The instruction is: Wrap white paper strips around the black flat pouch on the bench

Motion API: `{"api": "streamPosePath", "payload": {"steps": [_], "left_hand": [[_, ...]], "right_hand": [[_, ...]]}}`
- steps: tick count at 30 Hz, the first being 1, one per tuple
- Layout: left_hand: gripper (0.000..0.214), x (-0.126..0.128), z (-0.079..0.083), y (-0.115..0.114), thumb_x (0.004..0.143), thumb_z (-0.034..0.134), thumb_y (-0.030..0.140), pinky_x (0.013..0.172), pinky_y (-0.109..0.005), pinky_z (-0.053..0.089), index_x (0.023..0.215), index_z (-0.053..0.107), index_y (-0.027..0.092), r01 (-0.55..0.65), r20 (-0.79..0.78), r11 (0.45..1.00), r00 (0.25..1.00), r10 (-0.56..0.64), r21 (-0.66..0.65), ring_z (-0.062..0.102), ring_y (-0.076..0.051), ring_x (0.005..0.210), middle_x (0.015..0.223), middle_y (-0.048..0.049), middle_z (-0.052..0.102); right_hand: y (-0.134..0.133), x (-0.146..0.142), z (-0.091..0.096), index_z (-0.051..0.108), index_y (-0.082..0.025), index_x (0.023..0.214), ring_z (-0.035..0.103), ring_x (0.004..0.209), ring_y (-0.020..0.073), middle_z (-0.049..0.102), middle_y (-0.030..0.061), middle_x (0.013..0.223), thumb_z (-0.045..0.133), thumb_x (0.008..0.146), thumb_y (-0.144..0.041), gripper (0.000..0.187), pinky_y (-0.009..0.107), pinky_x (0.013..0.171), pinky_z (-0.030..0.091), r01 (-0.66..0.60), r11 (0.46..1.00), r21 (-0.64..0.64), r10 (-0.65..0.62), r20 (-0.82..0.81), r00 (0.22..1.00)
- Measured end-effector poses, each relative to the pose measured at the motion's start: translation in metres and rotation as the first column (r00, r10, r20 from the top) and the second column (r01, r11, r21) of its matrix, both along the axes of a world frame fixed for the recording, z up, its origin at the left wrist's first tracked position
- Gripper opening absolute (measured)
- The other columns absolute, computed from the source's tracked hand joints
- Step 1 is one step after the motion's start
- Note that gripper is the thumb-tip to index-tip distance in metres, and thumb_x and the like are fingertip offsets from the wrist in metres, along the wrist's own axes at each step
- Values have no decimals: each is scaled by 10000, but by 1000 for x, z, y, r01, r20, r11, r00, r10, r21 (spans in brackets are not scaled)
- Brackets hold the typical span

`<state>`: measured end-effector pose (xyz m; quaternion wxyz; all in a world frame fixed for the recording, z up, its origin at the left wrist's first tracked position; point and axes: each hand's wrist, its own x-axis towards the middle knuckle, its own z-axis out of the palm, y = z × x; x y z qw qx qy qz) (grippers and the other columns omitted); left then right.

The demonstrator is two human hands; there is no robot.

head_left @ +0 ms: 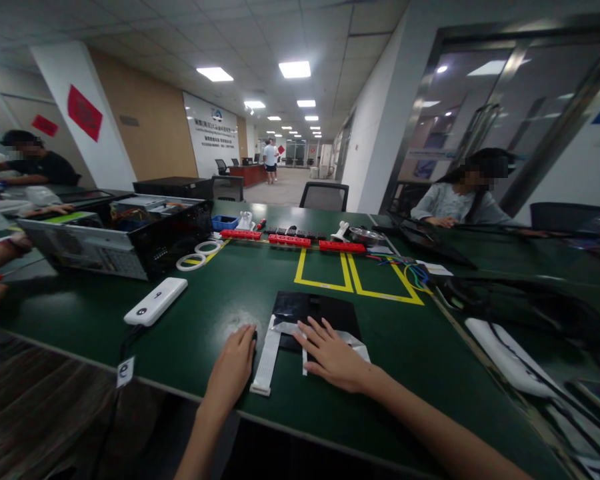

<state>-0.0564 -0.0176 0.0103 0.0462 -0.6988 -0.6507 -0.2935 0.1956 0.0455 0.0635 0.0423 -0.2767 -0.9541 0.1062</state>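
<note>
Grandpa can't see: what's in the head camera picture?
A person's right hand lies partly over a black panel on a green table, the left hand beside a white ribbon cable. An open computer case stands farther left.

Head-worn view, facing forward, angled down

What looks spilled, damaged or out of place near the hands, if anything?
A pale, blotchy patch on the green table, just beyond the left hand, stands out against the darker surface; scuffing or glare, I can't tell which. No spill or breakage shows around the black panel under the right hand.
</note>
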Motion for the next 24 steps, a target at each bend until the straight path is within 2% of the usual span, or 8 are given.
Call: {"api": "streamPosePath", "payload": {"steps": [4, 12, 17, 21, 24], "left_hand": [[344, -1, -1, 0, 934, 348, 185, 1013, -424, 389, 1216, 545, 170, 11, -37, 1000, 999, -11, -2, 537, -228, 1170, 1249, -110, 595], [346, -2, -1, -2, 951, 331, 204, 1021, -406, 382, 1201, 566, 157, 0, -40, 1000, 999, 0, -13, 523, -225, 1188, 1269, -116, 579], [348, -2, -2, -3, 956, 322, 197, 1032, -402, 372, 1204, 564, 159, 10, -37, 1000, 999, -10, -4, 517, -219, 1195, 1275, -113, 576], [352, -3, -2, -2, 959, 324, 205, 1030, -408, 375, 1204, 570, 145, 12, -37, 1000, 999, -13, -19, 517, -229, 1193, 1278, -120, 573], [352, -2, -2, -1, 958, 333, 215, 1029, -404, 376, 1199, 579, 144, 5, -25, 1000, 1000, -6, -31, 519, -234, 1190, 1274, -123, 576]], "right_hand": [[6, 3, 0, 217, -286, 1453, 81, 1399, 243, 188, 55, 1524, 276, 959, -464, 528, 524, 1117, 76, -5, 999, -47, 5, 18, 1000], [31, 34, 8, 229, -299, 1446, 106, 1397, 199, 214, 14, 1513, 392, 936, -411, 547, 493, 1130, 72, 47, 984, -172, -50, -13, 999], [56, 75, 13, 297, -331, 1419, 120, 1392, 220, 251, 2, 1501, 464, 901, -382, 546, 527, 1116, 75, 107, 957, -269, -122, -39, 992], [76, 118, 18, 315, -334, 1413, 83, 1392, 268, 216, 6, 1511, 475, 871, -441, 576, 571, 1096, 38, 238, 917, -320, -233, 53, 971], [86, 147, 22, 315, -318, 1419, 69, 1388, 298, 189, 9, 1516, 472, 841, -508, 629, 552, 1102, 45, 331, 884, -330, -314, 106, 944]]}}
